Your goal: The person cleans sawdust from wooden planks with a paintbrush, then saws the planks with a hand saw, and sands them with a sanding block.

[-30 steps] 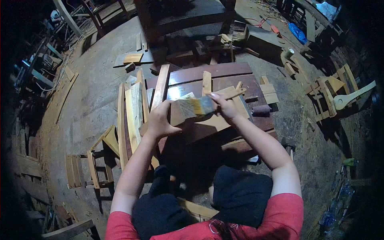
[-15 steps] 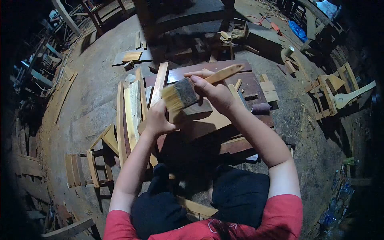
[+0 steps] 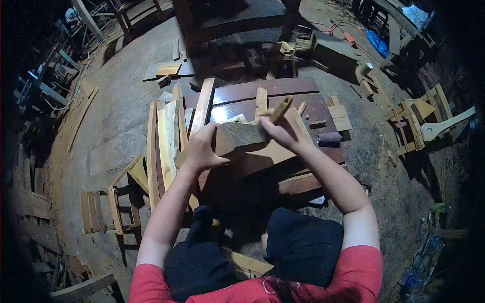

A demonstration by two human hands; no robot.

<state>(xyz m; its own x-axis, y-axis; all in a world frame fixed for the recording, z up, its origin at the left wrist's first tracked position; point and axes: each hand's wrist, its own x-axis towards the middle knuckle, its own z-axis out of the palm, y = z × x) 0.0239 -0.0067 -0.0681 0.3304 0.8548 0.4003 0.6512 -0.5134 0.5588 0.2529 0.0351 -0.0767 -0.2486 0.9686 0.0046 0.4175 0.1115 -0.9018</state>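
At the centre of the frame, the left hand (image 3: 201, 149) is gripping one end of a wooden block (image 3: 241, 137), holding it above a dark varnished board (image 3: 262, 91). The right hand (image 3: 284, 132) is clasping a wooden-handled brush (image 3: 279, 109) (bristles hidden) against the block's far end.

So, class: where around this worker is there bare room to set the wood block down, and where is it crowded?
Bare floor lies left of the upright slats, and more between the dark board and the small frame. The board's glossy far strip is partly free. It is crowded around the left hand, right hand and block.
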